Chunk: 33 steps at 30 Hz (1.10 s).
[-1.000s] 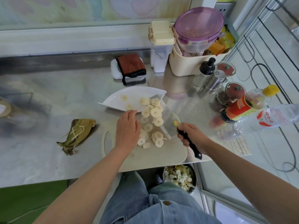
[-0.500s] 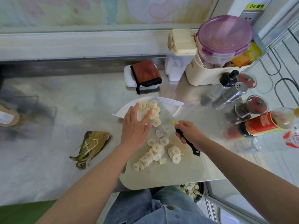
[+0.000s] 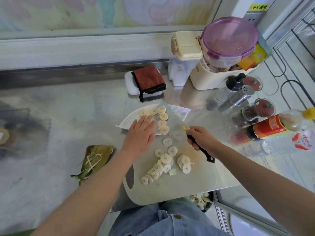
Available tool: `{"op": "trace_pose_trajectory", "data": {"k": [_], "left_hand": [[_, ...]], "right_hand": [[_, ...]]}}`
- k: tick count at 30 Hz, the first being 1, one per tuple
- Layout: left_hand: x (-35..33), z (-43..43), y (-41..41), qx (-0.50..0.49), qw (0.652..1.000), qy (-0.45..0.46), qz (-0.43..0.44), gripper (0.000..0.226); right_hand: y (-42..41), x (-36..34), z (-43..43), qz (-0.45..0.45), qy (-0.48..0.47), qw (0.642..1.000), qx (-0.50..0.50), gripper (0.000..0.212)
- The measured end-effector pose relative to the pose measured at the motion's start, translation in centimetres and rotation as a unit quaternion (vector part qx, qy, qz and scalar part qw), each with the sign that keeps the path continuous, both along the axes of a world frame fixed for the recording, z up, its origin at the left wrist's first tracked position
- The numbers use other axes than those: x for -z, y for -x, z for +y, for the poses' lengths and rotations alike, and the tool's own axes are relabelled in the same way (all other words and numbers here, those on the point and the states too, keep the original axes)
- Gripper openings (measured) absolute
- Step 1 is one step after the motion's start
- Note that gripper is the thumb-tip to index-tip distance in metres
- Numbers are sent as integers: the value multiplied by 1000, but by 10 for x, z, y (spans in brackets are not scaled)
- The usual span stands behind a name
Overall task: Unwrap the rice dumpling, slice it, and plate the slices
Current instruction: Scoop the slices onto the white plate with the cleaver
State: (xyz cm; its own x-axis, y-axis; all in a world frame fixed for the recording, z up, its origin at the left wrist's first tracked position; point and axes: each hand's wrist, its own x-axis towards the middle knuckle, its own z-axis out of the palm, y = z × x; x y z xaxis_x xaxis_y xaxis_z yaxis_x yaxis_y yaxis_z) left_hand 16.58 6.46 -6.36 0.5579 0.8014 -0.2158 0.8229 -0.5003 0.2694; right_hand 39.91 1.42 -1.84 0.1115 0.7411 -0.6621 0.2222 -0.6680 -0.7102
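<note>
A steel surface (image 3: 59, 125) carries a pale cutting board (image 3: 187, 188) at its near edge, with a white plate (image 3: 179, 109) just beyond it. The wrapped rice dumpling (image 3: 95, 159) lies left of the board. The right hand (image 3: 201, 138) has its fingers clamped on the handle of a knife (image 3: 173, 123), whose blade sits over the plate carrying slices (image 3: 162, 124). The left hand (image 3: 139, 133), fingers straight and nearly together, rests at the blade's left edge.

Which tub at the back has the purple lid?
The round tub atop the cream basket; the square tub left of it has a cream lid.
</note>
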Motion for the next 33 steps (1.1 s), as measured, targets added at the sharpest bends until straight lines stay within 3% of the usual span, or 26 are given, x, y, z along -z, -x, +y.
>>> {"op": "trace_pose_trajectory", "data": {"k": [4, 7, 10, 15, 21, 24, 27, 33], "left_hand": [[-2, 4, -4, -24, 999, -17, -39, 49], [-8, 2, -18, 46, 993, -25, -108, 56], [-5, -2, -20, 95, 992, -31, -77, 59], [3, -2, 7, 39, 999, -35, -8, 53], [-5, 3, 3, -63, 995, -61, -46, 32], [-11, 10, -10, -117, 988, -80, -67, 37], [-8, 17, -22, -46, 992, -67, -95, 50], [0, 22, -10, 15, 999, -33, -23, 50]], "right_hand": [[-2, -2, -1, -6, -9, 1000, 17, 25], [6, -1, 4, 8, -20, 999, 30, 27], [15, 0, 9, 23, -26, 999, 25, 28], [16, 4, 9, 8, -20, 1000, 10, 32], [12, 5, 4, -8, -19, 1000, -9, 29], [12, 5, 4, -27, -26, 999, -26, 30], [14, 3, 4, -43, -35, 997, -49, 32], [13, 1, 3, -53, -41, 995, -76, 36]]}}
